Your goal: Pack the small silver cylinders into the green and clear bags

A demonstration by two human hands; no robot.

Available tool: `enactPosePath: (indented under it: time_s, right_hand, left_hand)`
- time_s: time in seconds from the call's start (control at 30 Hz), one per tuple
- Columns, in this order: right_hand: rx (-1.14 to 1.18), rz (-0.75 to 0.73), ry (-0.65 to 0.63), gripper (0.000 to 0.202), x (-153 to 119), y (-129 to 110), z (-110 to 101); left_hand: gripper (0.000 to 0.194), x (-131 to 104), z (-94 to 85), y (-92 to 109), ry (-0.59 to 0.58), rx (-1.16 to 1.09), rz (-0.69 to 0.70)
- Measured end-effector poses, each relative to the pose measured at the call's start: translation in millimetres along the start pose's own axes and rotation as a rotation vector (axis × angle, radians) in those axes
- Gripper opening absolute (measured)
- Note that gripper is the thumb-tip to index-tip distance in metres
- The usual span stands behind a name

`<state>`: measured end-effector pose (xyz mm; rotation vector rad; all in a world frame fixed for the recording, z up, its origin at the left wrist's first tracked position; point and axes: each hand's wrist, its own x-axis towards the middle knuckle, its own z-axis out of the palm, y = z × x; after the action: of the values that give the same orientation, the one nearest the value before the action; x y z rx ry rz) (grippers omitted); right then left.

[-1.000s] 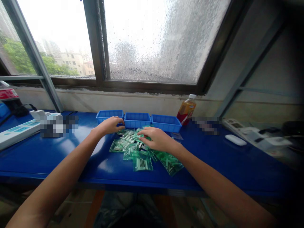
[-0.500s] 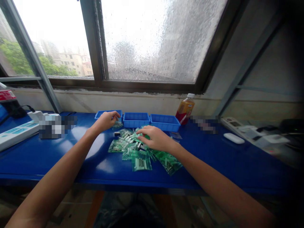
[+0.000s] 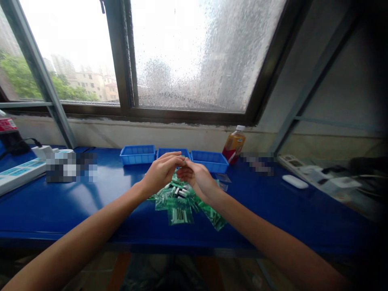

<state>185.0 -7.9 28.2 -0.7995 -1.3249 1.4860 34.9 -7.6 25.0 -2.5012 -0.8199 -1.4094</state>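
Observation:
My left hand (image 3: 160, 171) and my right hand (image 3: 202, 180) meet above a pile of small green-tinted plastic bags (image 3: 165, 200). Thumbs and fingertips of both are pinched close together, and whatever sits between them is too small and hidden to name. Short metal-looking pieces show through the nearest bag (image 3: 180, 216) at the front of the pile. Small black-and-silver pieces (image 3: 181, 192) lie among the bags just below my hands. Part of the pile is covered by my fingers.
Behind my hands stand three blue plastic trays: a left one (image 3: 138, 155), a partly hidden middle one (image 3: 162, 152) and a right one (image 3: 209, 161). A drink bottle (image 3: 235, 145) is beside them. Power strips (image 3: 26, 169) lie left; a white oval case (image 3: 295, 182) lies right.
My left hand has come right and nearer, away from the left tray, to meet my right hand. My right hand has lifted off the pile and turned inward, fingers now pinched.

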Motion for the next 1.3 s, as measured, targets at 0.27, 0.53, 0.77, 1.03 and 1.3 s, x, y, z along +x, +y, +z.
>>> enactPosePath:
  time_s: [0.27, 0.53, 0.77, 1.03, 1.3]
  right_hand:
    - [-0.611, -0.536, 0.208, 0.022, 14.6, 3.2, -21.4]
    - [-1.031, -0.897, 0.172, 0.027, 14.7, 3.7, -28.1]
    - [-0.590, -0.440, 0.102, 0.027, 15.8, 1.0, -20.5]
    - [-0.459, -0.385, 0.141, 0.027, 19.1, 3.3, -25.0]
    - [-1.047, -0.949, 0.075, 0.029, 20.8, 8.3, -33.1]
  left_hand:
    - [0.019, 3.5, 0.6, 0.6, -0.079, -0.131, -0.309]
    - [0.022, 7.3, -5.3, -6.9, -0.050, -0.820, -0.928]
    - [0.016, 1.9, -4.5, -11.2, 0.105, -0.178, -0.471]
    - [0.023, 1.2, -1.1, -5.0, -0.130, -0.114, -0.279]
    - [0.037, 6.5, -2.0, -6.2, -0.103, -0.957, -1.011]
